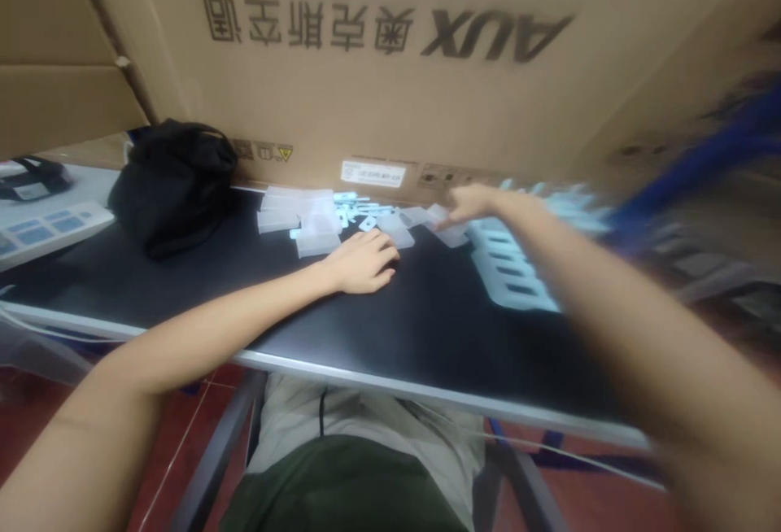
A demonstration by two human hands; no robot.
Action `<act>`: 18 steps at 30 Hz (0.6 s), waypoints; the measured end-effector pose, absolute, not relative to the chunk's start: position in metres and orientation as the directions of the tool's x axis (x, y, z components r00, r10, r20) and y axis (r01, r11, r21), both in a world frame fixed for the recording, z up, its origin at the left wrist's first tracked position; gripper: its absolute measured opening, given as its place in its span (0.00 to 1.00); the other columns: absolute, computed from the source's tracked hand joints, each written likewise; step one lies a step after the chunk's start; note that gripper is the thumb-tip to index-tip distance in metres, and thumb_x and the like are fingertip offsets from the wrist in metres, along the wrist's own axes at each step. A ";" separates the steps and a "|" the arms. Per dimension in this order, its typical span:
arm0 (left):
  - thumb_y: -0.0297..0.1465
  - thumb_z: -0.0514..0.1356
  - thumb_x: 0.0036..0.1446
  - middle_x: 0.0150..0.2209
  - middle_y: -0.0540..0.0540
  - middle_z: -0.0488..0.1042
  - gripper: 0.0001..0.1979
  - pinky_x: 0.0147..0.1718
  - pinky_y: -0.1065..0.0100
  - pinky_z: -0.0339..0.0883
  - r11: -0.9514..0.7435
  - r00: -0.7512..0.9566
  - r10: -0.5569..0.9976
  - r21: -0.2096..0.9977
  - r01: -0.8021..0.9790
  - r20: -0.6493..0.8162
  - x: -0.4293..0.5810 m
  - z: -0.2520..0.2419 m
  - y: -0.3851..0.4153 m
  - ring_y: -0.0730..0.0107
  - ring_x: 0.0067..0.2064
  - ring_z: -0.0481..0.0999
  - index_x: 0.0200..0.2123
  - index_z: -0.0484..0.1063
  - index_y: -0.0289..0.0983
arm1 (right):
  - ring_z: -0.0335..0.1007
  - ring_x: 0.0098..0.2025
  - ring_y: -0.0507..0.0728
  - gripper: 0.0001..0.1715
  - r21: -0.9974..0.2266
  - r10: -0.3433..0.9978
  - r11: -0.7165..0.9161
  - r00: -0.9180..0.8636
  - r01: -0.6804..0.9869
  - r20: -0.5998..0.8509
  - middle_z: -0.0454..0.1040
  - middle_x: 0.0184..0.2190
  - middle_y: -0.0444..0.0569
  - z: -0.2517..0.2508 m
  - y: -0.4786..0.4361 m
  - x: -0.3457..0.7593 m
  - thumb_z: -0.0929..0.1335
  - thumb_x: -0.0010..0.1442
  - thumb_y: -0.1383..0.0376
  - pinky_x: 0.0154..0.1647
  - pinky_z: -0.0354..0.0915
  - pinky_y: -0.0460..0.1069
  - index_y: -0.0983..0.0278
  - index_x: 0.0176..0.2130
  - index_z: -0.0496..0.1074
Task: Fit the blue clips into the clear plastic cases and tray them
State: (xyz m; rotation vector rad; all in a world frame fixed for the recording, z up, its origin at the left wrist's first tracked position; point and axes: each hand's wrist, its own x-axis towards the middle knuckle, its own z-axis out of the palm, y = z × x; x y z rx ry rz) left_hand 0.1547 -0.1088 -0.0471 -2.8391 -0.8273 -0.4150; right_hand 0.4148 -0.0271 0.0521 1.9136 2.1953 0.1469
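Observation:
My left hand [366, 262] lies palm down on the dark tabletop, its fingers loosely bent and a little apart, with nothing visible in it. Just beyond its fingertips are translucent plastic pieces [317, 243] and a small heap of light-blue plastic parts [354, 208]. My right hand [469, 202] reaches to the far side of the table, smeared by motion. Its fingertips are over or against another translucent piece [452, 234]; whether they grip it cannot be told. Beside that hand, partly behind my right forearm, stands a light-blue slotted plastic rack or basket [503, 268].
A large cardboard box [317, 101] with upside-down print stands along the table's back edge. To the left sit a black cloth bag [174, 190] and a white box with blue panels [52, 231]. A blurred blue metal post [689, 162] rises at right.

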 end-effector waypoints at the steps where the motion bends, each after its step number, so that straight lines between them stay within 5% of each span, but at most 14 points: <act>1: 0.39 0.54 0.71 0.56 0.37 0.75 0.18 0.59 0.53 0.67 -0.816 0.792 0.522 -0.086 0.572 0.316 0.155 -0.047 -0.111 0.51 0.59 0.72 0.55 0.76 0.36 | 0.79 0.48 0.64 0.31 0.239 0.980 0.149 -0.112 0.959 -0.162 0.82 0.48 0.61 0.040 -0.020 0.410 0.80 0.54 0.57 0.49 0.72 0.53 0.73 0.52 0.80; 6: 0.40 0.55 0.68 0.56 0.33 0.76 0.21 0.71 0.40 0.52 -0.638 0.627 0.648 -0.142 0.757 0.432 0.158 -0.054 -0.117 0.43 0.64 0.70 0.53 0.77 0.33 | 0.77 0.53 0.66 0.34 0.280 0.968 0.138 -0.070 0.950 -0.240 0.78 0.54 0.68 0.020 -0.003 0.412 0.77 0.58 0.61 0.55 0.71 0.55 0.79 0.57 0.75; 11: 0.42 0.54 0.68 0.57 0.36 0.78 0.25 0.74 0.34 0.37 -0.611 0.605 0.670 -0.143 0.778 0.430 0.160 -0.061 -0.108 0.43 0.69 0.67 0.60 0.75 0.35 | 0.74 0.58 0.69 0.42 0.268 0.988 0.136 -0.109 0.954 -0.113 0.71 0.61 0.75 0.049 -0.008 0.407 0.74 0.61 0.61 0.57 0.69 0.57 0.82 0.65 0.64; 15: 0.41 0.53 0.68 0.48 0.34 0.81 0.23 0.73 0.35 0.42 -0.615 0.634 0.671 -0.189 0.765 0.384 0.161 -0.054 -0.104 0.43 0.60 0.75 0.53 0.78 0.32 | 0.76 0.55 0.65 0.32 0.185 0.963 0.269 -0.266 0.945 -0.041 0.77 0.54 0.64 0.063 -0.018 0.377 0.68 0.69 0.55 0.57 0.69 0.55 0.77 0.61 0.69; 18: 0.38 0.54 0.69 0.47 0.33 0.79 0.20 0.68 0.43 0.54 -0.656 0.694 0.628 -0.241 0.715 0.352 0.162 -0.046 -0.107 0.48 0.51 0.79 0.50 0.77 0.29 | 0.79 0.42 0.61 0.32 0.139 0.922 0.341 -0.302 0.930 -0.241 0.81 0.37 0.54 0.054 -0.026 0.354 0.70 0.65 0.44 0.49 0.72 0.53 0.71 0.47 0.78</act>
